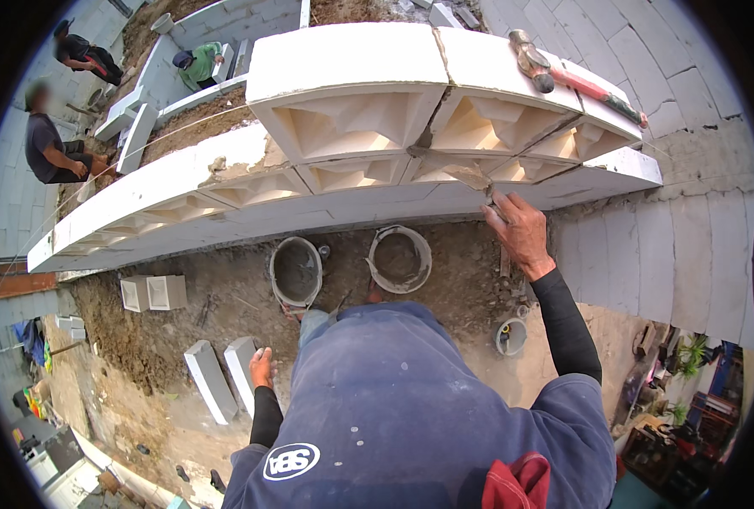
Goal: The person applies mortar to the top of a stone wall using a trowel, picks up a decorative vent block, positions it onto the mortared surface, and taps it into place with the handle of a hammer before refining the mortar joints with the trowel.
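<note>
While our shirt (385, 382) bears white oval-framed lettering (291, 461), our right hand (521, 231) grips a trowel (469, 176) near the wall (343, 205), handle mostly hidden, left hand (262, 367) farther off, grip unclear.

Ahead of the right hand (519, 231) and its trowel (469, 176), the block wall (343, 59) is barring the way, a hammer (585, 86) lying on top. Open space is showing between that hand and the nearer bucket (429, 260). Two pale slabs (211, 382) are crowding the left hand's (262, 368) outer side.

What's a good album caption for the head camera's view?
Right hand holding a trowel at a wall of hollowed pale blocks, a hammer resting on top, two buckets below.
</note>
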### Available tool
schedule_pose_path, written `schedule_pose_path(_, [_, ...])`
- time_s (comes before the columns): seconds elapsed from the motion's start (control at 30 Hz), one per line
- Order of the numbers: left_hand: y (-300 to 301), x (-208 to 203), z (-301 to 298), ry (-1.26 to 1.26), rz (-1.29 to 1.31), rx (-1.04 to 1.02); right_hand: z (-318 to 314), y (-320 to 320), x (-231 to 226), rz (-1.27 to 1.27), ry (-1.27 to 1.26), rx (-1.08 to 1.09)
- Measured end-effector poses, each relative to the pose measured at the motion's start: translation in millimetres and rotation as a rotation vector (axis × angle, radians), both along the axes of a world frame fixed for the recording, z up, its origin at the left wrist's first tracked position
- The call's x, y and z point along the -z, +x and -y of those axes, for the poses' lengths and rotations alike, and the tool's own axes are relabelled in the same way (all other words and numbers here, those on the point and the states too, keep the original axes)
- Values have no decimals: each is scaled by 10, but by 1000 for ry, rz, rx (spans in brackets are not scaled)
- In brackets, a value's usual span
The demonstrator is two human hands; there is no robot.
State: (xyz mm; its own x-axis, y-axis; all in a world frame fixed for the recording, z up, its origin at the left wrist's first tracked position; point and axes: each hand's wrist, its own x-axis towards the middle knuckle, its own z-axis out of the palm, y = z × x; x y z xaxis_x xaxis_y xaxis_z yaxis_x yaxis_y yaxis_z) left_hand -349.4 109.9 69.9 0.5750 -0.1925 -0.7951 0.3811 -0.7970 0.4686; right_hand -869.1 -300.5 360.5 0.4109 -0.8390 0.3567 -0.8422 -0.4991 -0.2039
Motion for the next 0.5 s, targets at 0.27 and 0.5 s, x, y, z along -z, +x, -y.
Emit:
schedule_pose_path(0.27, [-191,144,-31,0,-54,31,46,0,-494,161,-36,-14])
schedule_pose_path(0.5, [-77,-65,96,21,-40,41,-73,263,313,510,138,-76])
